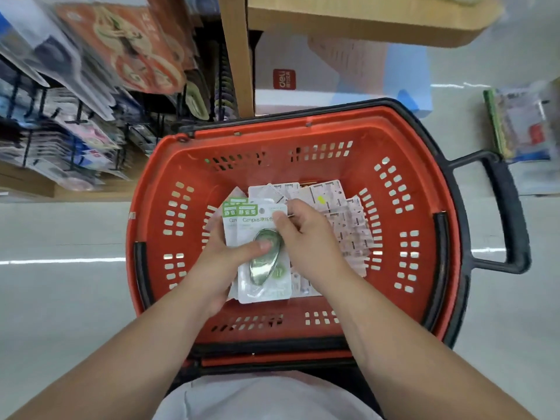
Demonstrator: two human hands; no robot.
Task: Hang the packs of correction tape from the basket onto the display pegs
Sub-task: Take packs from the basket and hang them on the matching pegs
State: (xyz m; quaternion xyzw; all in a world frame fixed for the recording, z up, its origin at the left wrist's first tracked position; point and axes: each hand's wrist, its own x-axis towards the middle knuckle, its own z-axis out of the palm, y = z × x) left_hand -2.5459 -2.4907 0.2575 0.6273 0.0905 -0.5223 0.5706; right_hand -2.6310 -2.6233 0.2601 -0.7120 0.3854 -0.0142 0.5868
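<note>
The left grip (224, 256) holds a stack of correction tape packs (263, 286) inside the red basket (303, 119), pale floor (60, 298) around it. The right grip (306, 237) pinches the stack's top edge. Loaded display pegs (77, 115) stand beyond the left grip.

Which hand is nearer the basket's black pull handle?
Right. The right hand pinches the front pack on the side toward the handle; the left hand grips it on the far side.

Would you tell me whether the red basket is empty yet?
Not empty: loose packs lie in the red basket, right of the stack in the left hand.
</note>
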